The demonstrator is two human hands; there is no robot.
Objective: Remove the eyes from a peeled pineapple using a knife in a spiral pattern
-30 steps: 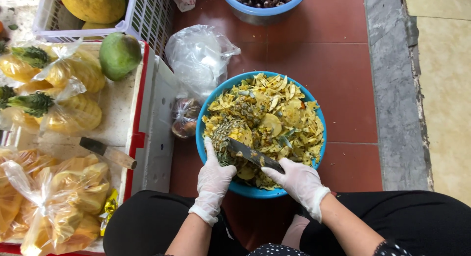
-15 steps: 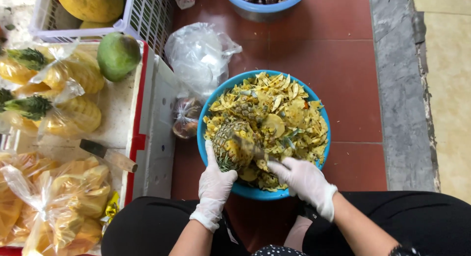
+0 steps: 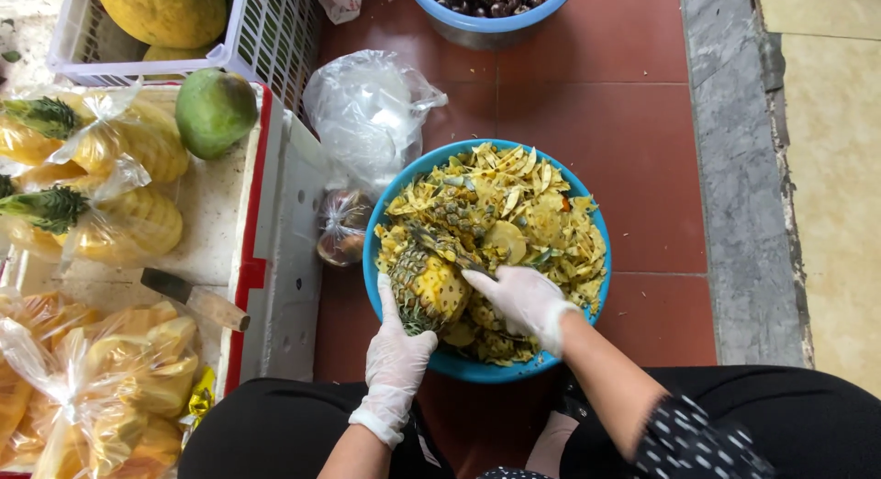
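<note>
Our left hand [image 3: 396,355], in a white glove, is closed around the lower part of a pineapple [image 3: 425,288] and holds it over the near left part of a blue bowl [image 3: 477,369]. Our right hand [image 3: 523,300], also gloved, is closed on the handle of a knife [image 3: 443,247], and the blade lies across the top of the pineapple; the handle itself is hidden in the glove. The bowl stands on the red tiled floor [image 3: 633,121] and is full of yellow peels [image 3: 532,213].

At the far edge we see a second blue bowl [image 3: 496,16] with dark round fruits, cut off by the frame. At far left a white basket [image 3: 266,29] holds large yellow fruits, partly out of view. A white box [image 3: 275,250] at the left carries peeled pineapples in clear bags [image 3: 119,139], a green fruit [image 3: 216,112] and another knife [image 3: 195,299]. Between box and bowl lie clear plastic bags [image 3: 367,112]; what is in the small one [image 3: 341,227] we cannot make out.
</note>
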